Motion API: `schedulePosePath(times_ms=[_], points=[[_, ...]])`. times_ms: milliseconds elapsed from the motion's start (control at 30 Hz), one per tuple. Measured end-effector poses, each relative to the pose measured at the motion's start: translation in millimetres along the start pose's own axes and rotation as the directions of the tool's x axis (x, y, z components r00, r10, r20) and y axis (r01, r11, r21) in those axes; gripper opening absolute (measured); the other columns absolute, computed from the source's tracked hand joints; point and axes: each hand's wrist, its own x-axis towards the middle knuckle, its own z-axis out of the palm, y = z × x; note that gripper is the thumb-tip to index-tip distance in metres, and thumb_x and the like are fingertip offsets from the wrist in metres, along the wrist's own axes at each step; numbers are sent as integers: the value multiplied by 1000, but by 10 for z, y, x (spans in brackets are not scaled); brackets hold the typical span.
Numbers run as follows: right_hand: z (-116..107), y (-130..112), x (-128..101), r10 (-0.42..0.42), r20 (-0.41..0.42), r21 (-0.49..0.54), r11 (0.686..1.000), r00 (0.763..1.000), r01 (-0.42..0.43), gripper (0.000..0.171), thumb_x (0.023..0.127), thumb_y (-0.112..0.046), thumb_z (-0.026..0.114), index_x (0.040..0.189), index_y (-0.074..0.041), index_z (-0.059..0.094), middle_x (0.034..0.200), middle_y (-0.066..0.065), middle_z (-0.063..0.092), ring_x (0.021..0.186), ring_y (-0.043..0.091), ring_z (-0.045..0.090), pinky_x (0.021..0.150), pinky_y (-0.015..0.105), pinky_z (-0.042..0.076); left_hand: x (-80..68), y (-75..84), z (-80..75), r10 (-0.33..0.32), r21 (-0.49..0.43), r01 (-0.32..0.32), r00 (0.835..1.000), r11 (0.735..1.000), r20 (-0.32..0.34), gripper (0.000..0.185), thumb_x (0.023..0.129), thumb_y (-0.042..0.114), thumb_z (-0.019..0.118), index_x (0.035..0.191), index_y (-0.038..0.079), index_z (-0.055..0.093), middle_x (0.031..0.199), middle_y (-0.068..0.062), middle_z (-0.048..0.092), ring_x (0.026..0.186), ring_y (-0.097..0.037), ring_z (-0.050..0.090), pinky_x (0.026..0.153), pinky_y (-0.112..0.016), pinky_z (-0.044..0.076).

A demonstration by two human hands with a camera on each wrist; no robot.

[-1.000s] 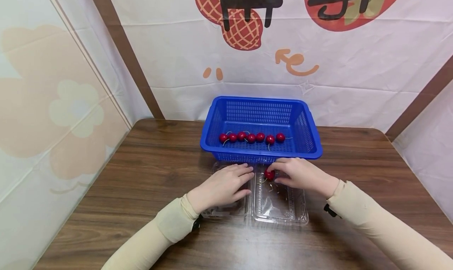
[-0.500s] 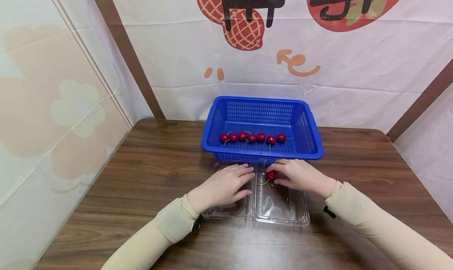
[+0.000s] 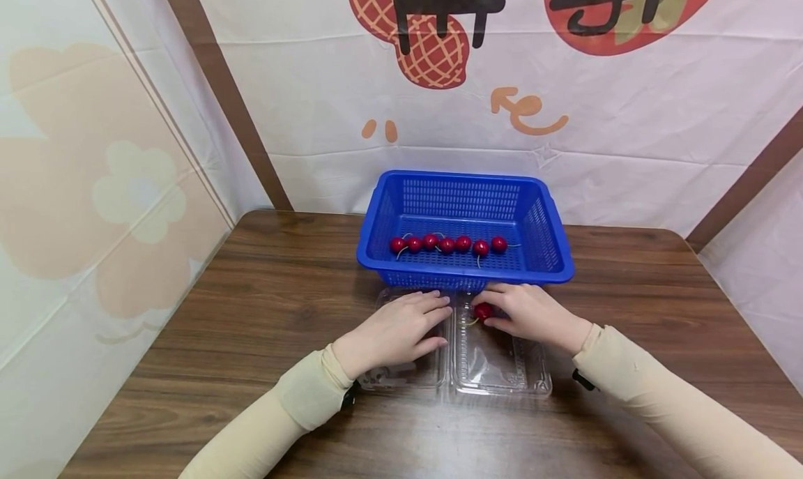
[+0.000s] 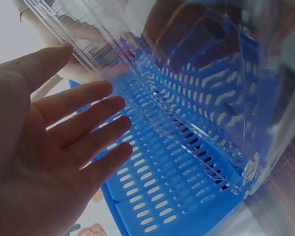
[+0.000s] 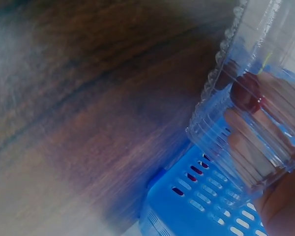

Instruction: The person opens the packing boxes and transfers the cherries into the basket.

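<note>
A clear plastic clamshell box lies unfolded on the table, its left half [image 3: 408, 376] and right half [image 3: 486, 373] side by side. Over the left half stretches my left hand [image 3: 392, 330], fingers straight and spread; in the left wrist view the open palm [image 4: 49, 157] is beside the clear plastic wall. My right hand [image 3: 530, 313] pinches a red cherry [image 3: 483, 312] between thumb and fingers inside the right half, near its far end. Through the plastic, the right wrist view shows that cherry [image 5: 246, 92] with its thin stem.
Just behind the box stands a blue slotted basket [image 3: 461, 277], a row of several red cherries [image 3: 446, 245] on its floor. The wooden table [image 3: 276, 312] ends at a printed white cloth [image 3: 314, 116] at the back.
The right hand and the cherry have shifted very slightly to the right and toward the near side. The left hand stays in place.
</note>
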Motion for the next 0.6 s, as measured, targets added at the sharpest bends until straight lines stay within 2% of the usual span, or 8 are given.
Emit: schedulePosePath(times_ms=[333, 600], points=[[41, -3, 20, 43, -20, -21, 999, 999, -43, 28, 77, -25, 79, 103, -21, 69, 96, -7, 67, 75, 10, 65, 64, 30, 55, 6, -21, -18, 0, 4, 0, 1000, 1000, -2, 50, 93, 41, 56, 128, 6, 59, 135, -11, 56, 129, -27, 49, 109, -40, 39], [37, -10, 30, 54, 5, -15, 998, 999, -54, 31, 75, -25, 79, 104, -21, 69, 97, -6, 67, 76, 10, 65, 65, 31, 55, 0, -36, -23, 2, -2, -2, 1000, 1000, 6, 50, 93, 41, 57, 128, 5, 59, 135, -12, 56, 129, -28, 49, 109, -41, 38]])
